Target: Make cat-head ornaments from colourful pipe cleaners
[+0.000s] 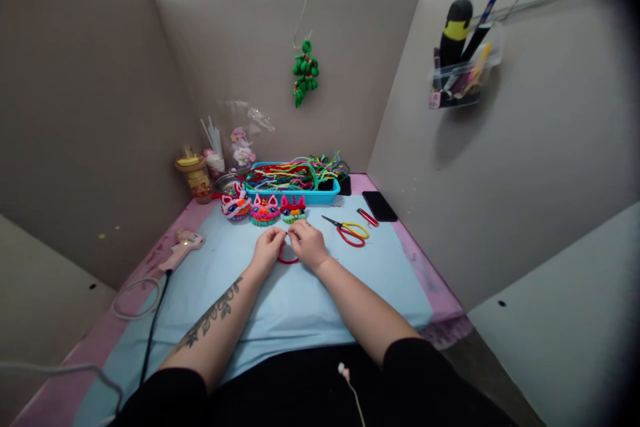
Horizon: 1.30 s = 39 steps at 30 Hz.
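My left hand and my right hand meet over the blue cloth, fingertips pinched close together. Between them they grip a red pipe cleaner, whose lower part hangs in a curved loop below the fingers. Its ends are mostly hidden by my fingertips. Just beyond the hands stand three colourful unicorn-like heads made of fuzzy stems: a pink and white one, a pink and orange one and a red and green one. Scissors with red and yellow handles lie partly open to the right of my right hand.
Behind the heads, a blue tray overflows with coloured stems. A phone and small red cutters lie at right. A pink corded tool and a lidded cup are at left. Partitions enclose the table.
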Each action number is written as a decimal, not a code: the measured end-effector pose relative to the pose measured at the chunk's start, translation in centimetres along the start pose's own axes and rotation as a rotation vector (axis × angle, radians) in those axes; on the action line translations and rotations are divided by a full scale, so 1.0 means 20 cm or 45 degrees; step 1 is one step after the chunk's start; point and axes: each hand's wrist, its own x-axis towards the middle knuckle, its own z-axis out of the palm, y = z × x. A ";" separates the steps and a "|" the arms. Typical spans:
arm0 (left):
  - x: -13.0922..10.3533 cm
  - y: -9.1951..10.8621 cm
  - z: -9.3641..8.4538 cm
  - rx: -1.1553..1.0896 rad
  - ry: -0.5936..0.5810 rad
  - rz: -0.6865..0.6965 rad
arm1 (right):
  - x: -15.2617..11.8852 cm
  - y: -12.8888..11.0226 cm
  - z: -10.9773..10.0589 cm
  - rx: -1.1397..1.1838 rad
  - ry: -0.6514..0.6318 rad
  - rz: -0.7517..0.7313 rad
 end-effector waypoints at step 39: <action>-0.03 0.03 -0.04 0.395 0.014 0.355 | 0.03 0.01 -0.02 0.421 -0.135 0.131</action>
